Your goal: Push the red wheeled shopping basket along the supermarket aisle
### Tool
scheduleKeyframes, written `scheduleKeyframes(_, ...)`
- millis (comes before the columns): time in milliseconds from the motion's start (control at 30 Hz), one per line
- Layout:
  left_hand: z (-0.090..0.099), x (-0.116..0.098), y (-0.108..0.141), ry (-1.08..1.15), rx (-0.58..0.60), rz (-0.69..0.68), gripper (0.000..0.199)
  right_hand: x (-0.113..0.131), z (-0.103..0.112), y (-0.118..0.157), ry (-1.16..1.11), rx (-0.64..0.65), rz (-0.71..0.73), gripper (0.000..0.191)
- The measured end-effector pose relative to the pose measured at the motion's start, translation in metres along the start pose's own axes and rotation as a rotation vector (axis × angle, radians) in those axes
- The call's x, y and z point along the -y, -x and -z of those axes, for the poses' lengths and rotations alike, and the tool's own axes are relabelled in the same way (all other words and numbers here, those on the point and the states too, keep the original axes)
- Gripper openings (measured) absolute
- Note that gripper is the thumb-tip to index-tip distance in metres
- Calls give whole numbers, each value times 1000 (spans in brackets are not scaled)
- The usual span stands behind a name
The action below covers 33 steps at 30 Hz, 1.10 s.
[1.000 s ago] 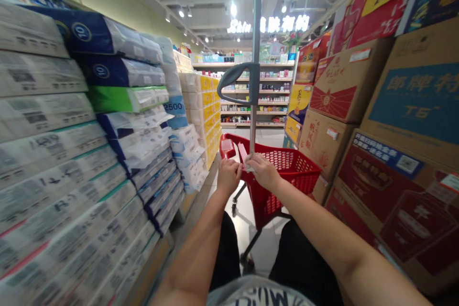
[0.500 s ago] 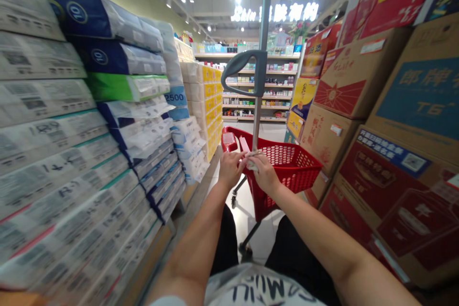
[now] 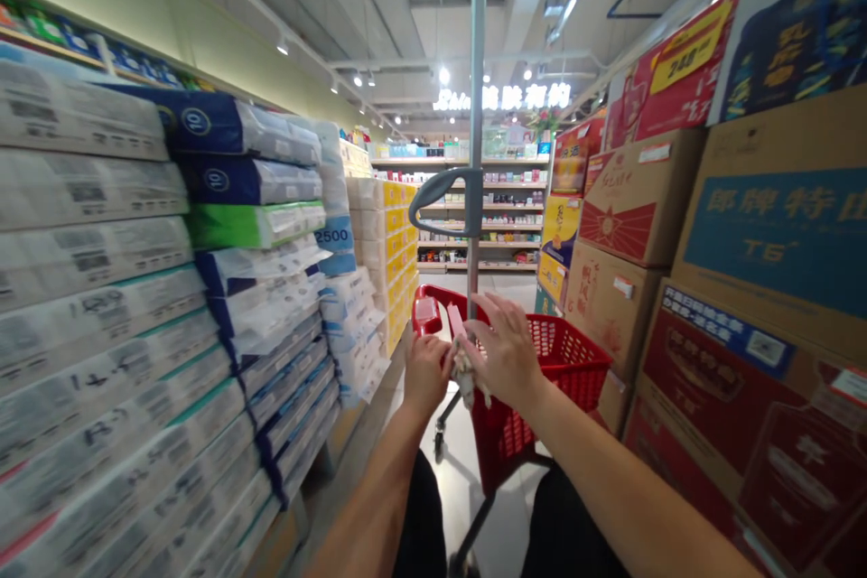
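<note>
A small pale, crumpled item, too blurred to name, hangs between my two hands, and a pink strip rises just above it. My left hand pinches the crumpled item from the left. On the other side, my right hand has its fingers raised and apart, its thumb side beside the item; whether it still touches the item is hard to see. Just beyond my hands is a red basket cart with a red handle part at its left. A grey pole with a looped grey handle stands upright behind my hands.
Stacks of wrapped paper packs line the left side. Cardboard cartons are piled on the right. Shelves of small goods stand at the aisle's far end. The cart's wheel rests on the light floor.
The view has tilted upward. My right hand has opened its fingers and lifted them away from the crumpled item, which now hangs lower from my left hand.
</note>
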State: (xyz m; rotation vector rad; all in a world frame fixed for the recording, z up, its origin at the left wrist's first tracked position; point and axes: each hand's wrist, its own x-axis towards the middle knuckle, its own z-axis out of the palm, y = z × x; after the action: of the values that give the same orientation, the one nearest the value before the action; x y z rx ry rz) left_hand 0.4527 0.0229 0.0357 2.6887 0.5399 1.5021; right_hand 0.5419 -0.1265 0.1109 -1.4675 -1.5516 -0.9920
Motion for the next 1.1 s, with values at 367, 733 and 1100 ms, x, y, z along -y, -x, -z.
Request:
scheduleKeyframes(367, 8, -19, 10, -151, 39, -41, 23, -1, 28, -43, 178, -98, 151, 17)
scheduleKeyframes(733, 5, -20, 8, -83, 122, 41, 13, -9, -55, 85, -26, 137, 164, 47)
scheduleKeyframes(1100, 3, -16, 1, -101, 202, 30, 30, -57, -89, 149, -66, 229, 147, 34)
